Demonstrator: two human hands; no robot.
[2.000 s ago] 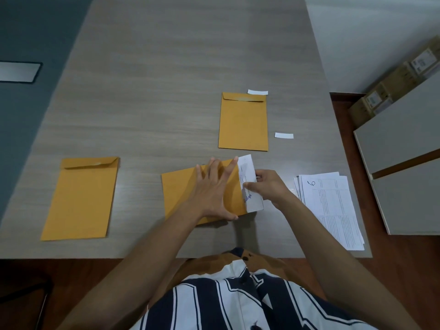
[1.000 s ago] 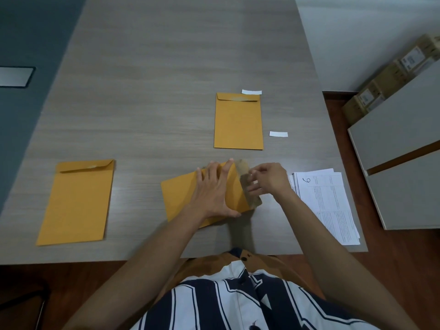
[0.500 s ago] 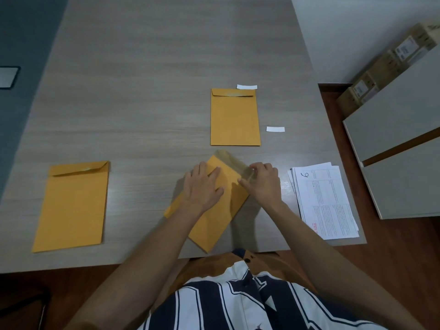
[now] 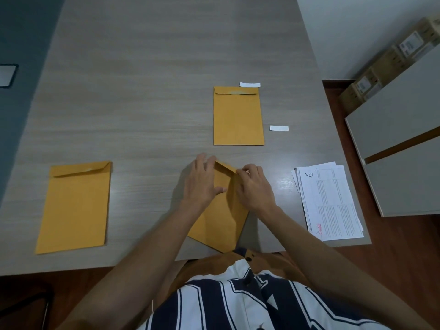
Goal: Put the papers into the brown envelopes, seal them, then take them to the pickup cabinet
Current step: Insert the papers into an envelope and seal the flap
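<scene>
Grey wood-look table [image 4: 142, 79] with three brown envelopes on it. The near envelope [image 4: 220, 217] sits at the front edge, tilted, long axis running away from the person and flap end pointing far. Left hand [image 4: 202, 182] lies flat on it, fingers straight, pressing near the flap. Right hand [image 4: 254, 186] has its fingertips curled and pinching the flap's right end. Left envelope [image 4: 73, 208] and far envelope [image 4: 238, 115] both lie flap-end away. The papers [image 4: 331, 201] are stacked at the right, with a handwritten "6" up top; the print is too small to read. Two white strips [image 4: 279, 128] lie near the far envelope.
</scene>
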